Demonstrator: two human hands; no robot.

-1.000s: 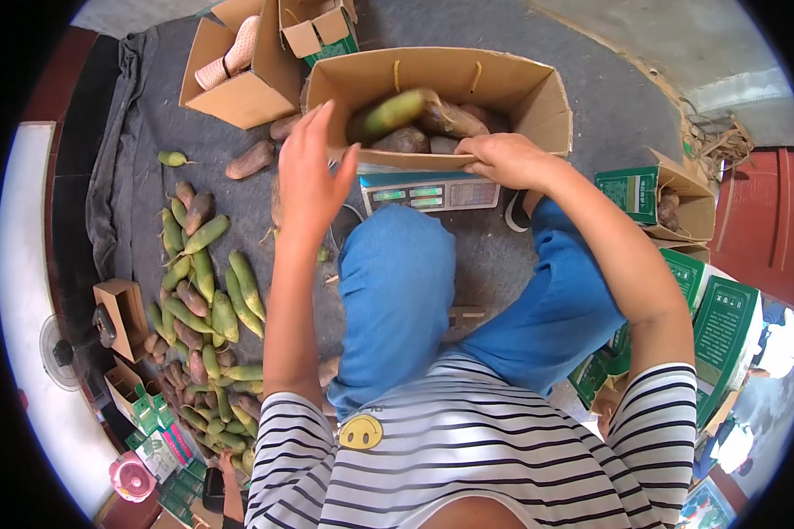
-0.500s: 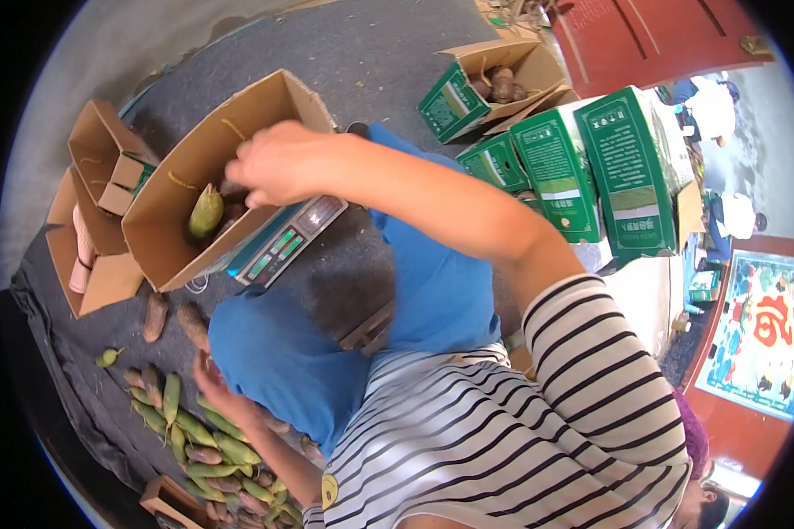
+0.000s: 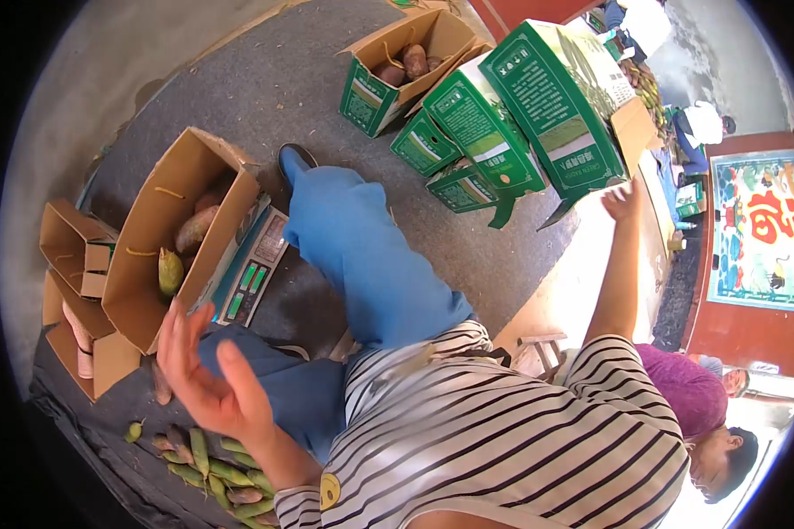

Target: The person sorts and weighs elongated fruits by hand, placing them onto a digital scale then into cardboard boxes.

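My left hand (image 3: 216, 379) is raised with its fingers spread and holds nothing, near the lower edge of an open cardboard box (image 3: 132, 238). A green-tipped root (image 3: 170, 272) and brownish roots (image 3: 194, 231) lie in that box, which rests on a scale (image 3: 254, 273) with lit green displays. My right arm stretches out to the right, and my right hand (image 3: 622, 202) is open beside the lower corner of a tall green carton (image 3: 551, 106). Whether its fingertips touch the carton is unclear.
Green and brown roots (image 3: 229, 473) are piled at the lower left. Two smaller open boxes (image 3: 115, 357) stand at the left. A box of roots (image 3: 370, 97) and more green cartons (image 3: 481, 123) stand at the top. A person in purple (image 3: 684, 388) is at the lower right.
My right hand has left the open box and swung far right to the green cartons. My left hand has risen from beside the root pile. The view has shifted.
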